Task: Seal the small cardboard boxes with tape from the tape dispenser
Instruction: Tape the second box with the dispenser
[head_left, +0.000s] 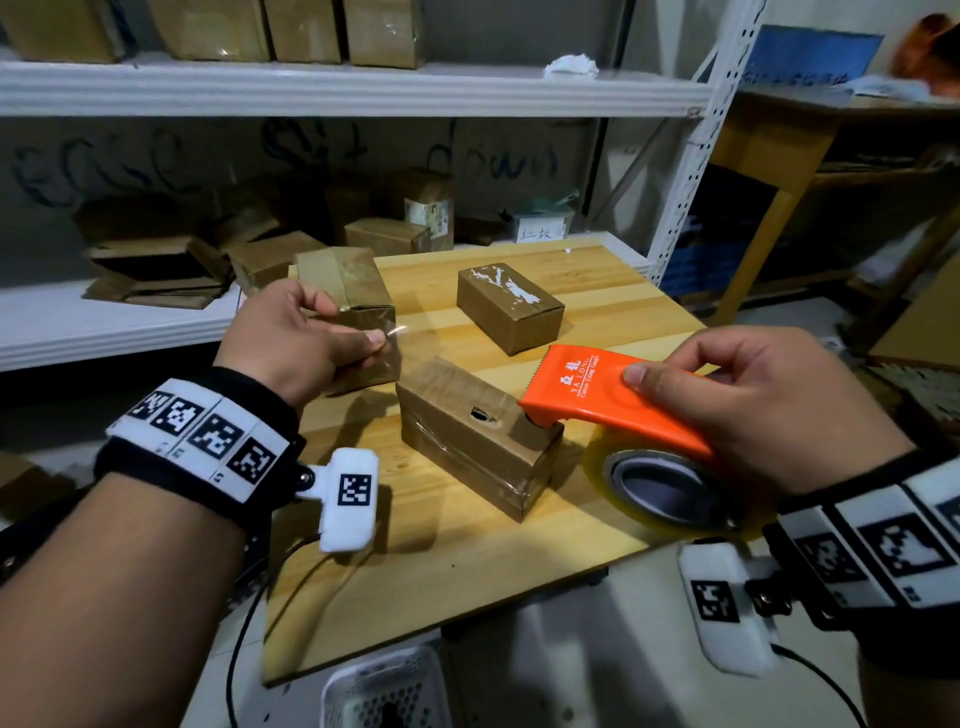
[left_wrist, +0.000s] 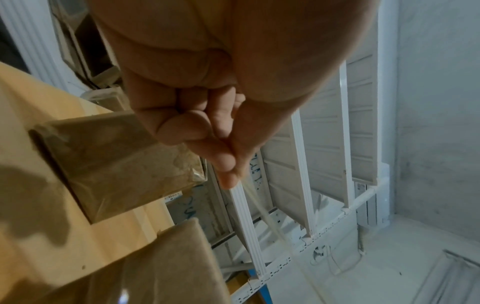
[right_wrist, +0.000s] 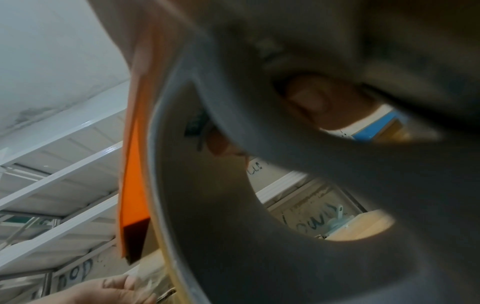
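Note:
My left hand (head_left: 376, 340) pinches the free end of a clear tape strip (head_left: 397, 331) between thumb and forefinger, held in the air just in front of the far-left cardboard box (head_left: 348, 286). In the left wrist view the tape strip (left_wrist: 262, 211) runs away from the fingertips (left_wrist: 228, 176). My right hand (head_left: 675, 384) grips the orange tape dispenser (head_left: 587, 395) with its clear tape roll (head_left: 660, 488), over the right end of the near box (head_left: 467, 441), which has film round it. Another box (head_left: 509, 306) sits further back.
The boxes stand on a small wooden table (head_left: 467, 561). White metal shelving (head_left: 337, 88) with more cardboard boxes stands close behind and to the left. A wooden desk (head_left: 779, 135) is at the right. A white perforated basket (head_left: 384, 691) sits below the table's front edge.

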